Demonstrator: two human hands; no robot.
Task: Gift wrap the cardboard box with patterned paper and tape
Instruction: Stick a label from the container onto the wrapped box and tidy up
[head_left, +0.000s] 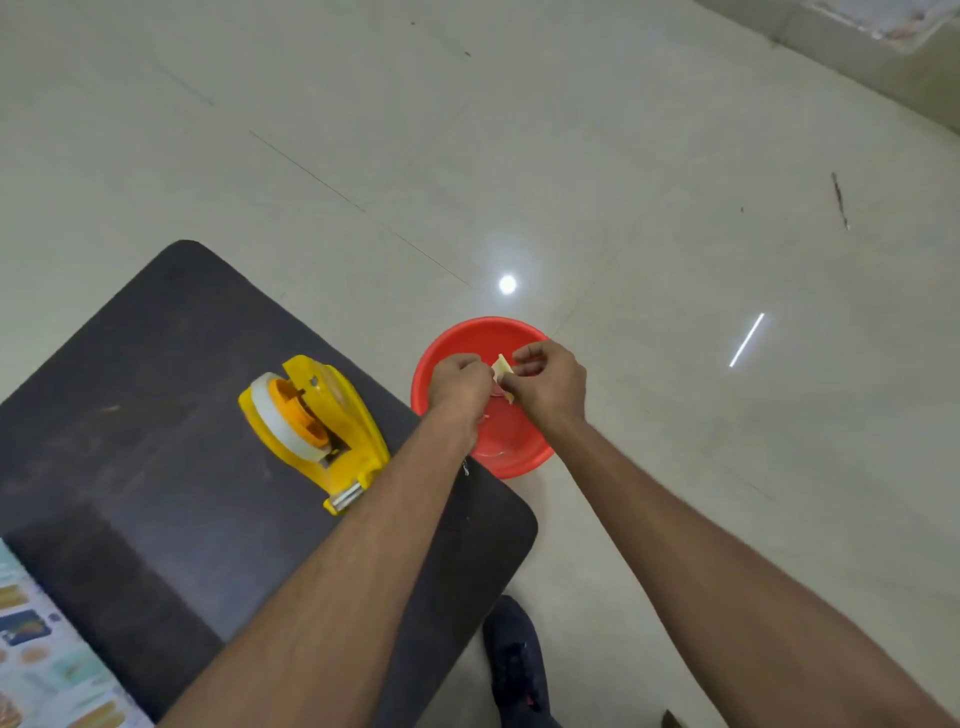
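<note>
My left hand (460, 382) and my right hand (548, 382) meet over a red plastic basin (470, 338) on the floor, both pinching a small pale scrap of tape or paper (503, 368) between them. A yellow tape dispenser (317, 423) with a white tape roll lies on the dark table (130, 415), left of my left forearm. A corner of the patterned wrapping paper (47, 654) shows at the bottom left edge of the table. The cardboard box is out of view.
The basin stands on pale glossy floor tiles (675, 208) just past the table's right edge; some scraps lie inside it. A dark shoe (517, 660) is on the floor beside the table's near corner. A wall base (857, 47) runs along the top right.
</note>
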